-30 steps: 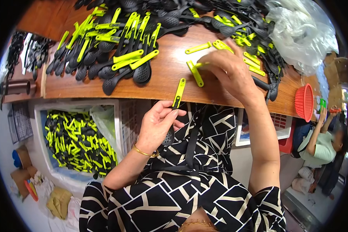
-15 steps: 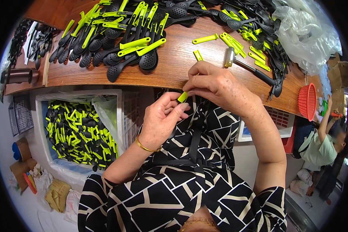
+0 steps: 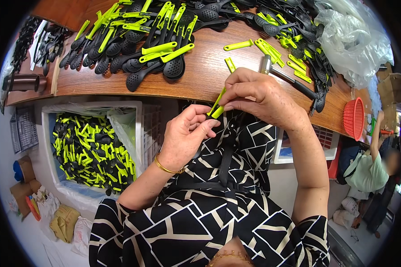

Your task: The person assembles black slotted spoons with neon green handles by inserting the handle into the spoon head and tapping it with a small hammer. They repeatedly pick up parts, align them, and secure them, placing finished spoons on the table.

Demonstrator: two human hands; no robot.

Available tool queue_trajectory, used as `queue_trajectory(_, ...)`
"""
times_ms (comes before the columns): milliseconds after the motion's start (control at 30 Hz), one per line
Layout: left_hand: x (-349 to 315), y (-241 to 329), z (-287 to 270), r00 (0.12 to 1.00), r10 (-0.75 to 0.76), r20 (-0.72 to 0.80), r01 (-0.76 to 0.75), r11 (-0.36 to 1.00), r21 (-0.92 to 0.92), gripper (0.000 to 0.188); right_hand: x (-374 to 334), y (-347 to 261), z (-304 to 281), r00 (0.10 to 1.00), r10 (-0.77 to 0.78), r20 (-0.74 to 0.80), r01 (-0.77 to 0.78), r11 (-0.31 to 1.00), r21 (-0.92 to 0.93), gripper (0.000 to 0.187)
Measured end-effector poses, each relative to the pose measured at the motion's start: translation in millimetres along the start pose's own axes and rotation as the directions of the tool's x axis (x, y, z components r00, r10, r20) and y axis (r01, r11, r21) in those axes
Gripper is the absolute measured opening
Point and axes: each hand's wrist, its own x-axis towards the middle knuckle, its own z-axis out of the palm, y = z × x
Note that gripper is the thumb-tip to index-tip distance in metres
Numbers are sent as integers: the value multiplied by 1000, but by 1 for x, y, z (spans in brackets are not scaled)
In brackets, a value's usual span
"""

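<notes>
My left hand is pinched on the lower end of a lime-green plastic handle piece above my lap, just in front of the table edge. From the right, my right hand grips the upper part between thumb and fingers. Two green strips show between the hands, spread in a narrow V; whether they are one piece or two I cannot tell. Just beyond my right fingers lies another lime-green handle on the wooden table. To its right rests a hammer with a metal head and black grip.
Black slotted spoons with green handles are heaped along the table's far side. Loose green handles lie near the hammer. A lined crate full of green and black parts stands below left. A red basket sits right; another person is beyond.
My right hand has shifted slightly right and turned, and more of the green handle piece now shows between my hands as a V. My left hand stays nearly in place.
</notes>
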Motion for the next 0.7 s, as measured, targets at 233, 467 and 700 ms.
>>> queue_trajectory(233, -2, 3, 1, 999, 31, 10, -32, 998, 57, 24, -1, -5, 11, 998, -56, -34, 54, 996, -75, 16)
queue_trajectory(467, 1, 2, -5, 997, 70, -7, -70, 995, 66, 19, -1, -7, 18, 993, -68, -91, 62, 996, -63, 15)
queue_trajectory(700, 1, 9, -6, 999, 49, 23, -50, 995, 87, 19, 3, -10, 14, 993, -87, -85, 80, 994, -81, 16)
